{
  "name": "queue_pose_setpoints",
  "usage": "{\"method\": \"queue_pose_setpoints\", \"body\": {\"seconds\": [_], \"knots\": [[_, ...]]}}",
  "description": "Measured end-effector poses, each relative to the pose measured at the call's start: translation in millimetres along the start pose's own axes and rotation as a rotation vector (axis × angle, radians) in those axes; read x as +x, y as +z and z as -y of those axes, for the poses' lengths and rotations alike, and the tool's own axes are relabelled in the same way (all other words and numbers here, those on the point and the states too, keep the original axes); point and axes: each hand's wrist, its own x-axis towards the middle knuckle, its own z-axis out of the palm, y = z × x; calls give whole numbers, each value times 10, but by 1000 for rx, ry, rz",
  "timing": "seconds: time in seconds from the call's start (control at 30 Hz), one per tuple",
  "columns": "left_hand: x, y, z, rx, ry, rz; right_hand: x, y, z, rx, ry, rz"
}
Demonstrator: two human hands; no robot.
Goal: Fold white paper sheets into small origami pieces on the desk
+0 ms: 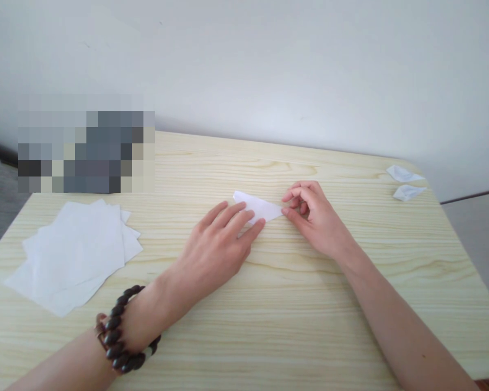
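Note:
A small folded piece of white paper [263,207] lies at the middle of the table, long and narrow with a pointed right end. My left hand [222,239] rests on its left part, fingers stretched out and spread, pressing it against the wood. At the pointed tip, the thumb and fingers of my right hand [315,220] are curled together in a pinch. The left fingers hide part of the paper's lower left side.
Several loose white paper sheets [79,250] lie in an uneven pile at the left. Two folded white paper pieces [409,192] sit near the far right corner. A pixelated dark object [101,152] stands at the back left. Behind the wooden table [269,326] rises a white wall [289,70].

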Motion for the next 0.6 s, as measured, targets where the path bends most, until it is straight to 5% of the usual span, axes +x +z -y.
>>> {"method": "queue_pose_setpoints", "body": {"seconds": [0.6], "knots": [[-15, 9, 21, -8, 5, -4, 7, 2, 30, 32, -14, 48]]}}
